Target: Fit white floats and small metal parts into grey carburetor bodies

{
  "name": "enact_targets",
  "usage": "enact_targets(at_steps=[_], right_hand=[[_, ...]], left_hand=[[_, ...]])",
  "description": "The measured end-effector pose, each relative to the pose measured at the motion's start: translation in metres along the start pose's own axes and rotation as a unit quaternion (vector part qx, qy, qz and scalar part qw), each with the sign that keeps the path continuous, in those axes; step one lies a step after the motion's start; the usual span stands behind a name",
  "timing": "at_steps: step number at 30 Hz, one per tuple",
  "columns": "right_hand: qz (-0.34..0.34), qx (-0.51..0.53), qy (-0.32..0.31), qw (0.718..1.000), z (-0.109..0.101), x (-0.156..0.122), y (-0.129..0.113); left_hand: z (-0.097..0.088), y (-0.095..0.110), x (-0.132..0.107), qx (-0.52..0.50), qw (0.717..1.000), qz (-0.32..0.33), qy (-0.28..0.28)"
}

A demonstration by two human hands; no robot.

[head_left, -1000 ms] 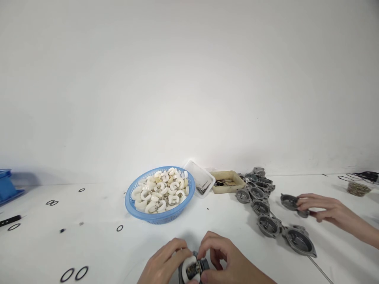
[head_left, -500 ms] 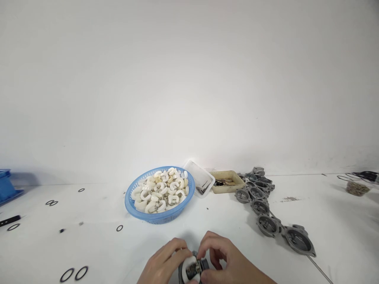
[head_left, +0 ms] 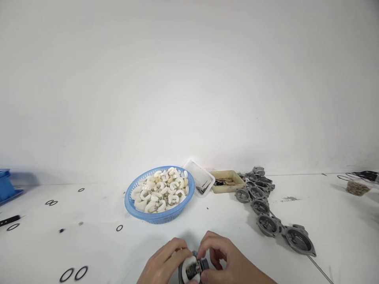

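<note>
At the bottom edge, my left hand (head_left: 162, 264) and my right hand (head_left: 227, 262) are both closed around one small assembly (head_left: 193, 269): a white curved plastic piece with a metal insert, seated on a dark grey round housing. My fingertips pinch it from both sides. Much of the housing is cut off by the frame's bottom edge. A blue basket (head_left: 133, 209) of several white C-shaped pieces stands just beyond my hands.
A row of grey cast metal housings (head_left: 268, 225) runs along the right. A white tray (head_left: 204, 179) and a beige tray (head_left: 233, 179) sit behind the basket. Black O-rings (head_left: 74, 274) lie scattered left. A blue bin (head_left: 7, 187) is far left.
Another person's hand at the right, which held a grey housing a second ago, has gone from view with that housing. My own hands have barely moved.
</note>
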State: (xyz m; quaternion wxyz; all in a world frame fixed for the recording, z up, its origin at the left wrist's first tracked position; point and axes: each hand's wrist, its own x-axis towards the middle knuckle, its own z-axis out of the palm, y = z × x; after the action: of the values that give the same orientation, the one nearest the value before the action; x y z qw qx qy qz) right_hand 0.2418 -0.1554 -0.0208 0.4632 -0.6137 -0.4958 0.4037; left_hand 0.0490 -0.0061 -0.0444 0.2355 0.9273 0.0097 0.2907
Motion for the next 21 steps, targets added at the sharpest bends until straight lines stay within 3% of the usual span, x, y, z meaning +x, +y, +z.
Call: enact_targets(at_steps=[21], right_hand=[[0.004, 0.005, 0.001, 1.0, -0.0001, -0.0009, -0.0002]], left_hand=[[0.0003, -0.0014, -0.0021, 0.008, 1.0, 0.006, 0.0]])
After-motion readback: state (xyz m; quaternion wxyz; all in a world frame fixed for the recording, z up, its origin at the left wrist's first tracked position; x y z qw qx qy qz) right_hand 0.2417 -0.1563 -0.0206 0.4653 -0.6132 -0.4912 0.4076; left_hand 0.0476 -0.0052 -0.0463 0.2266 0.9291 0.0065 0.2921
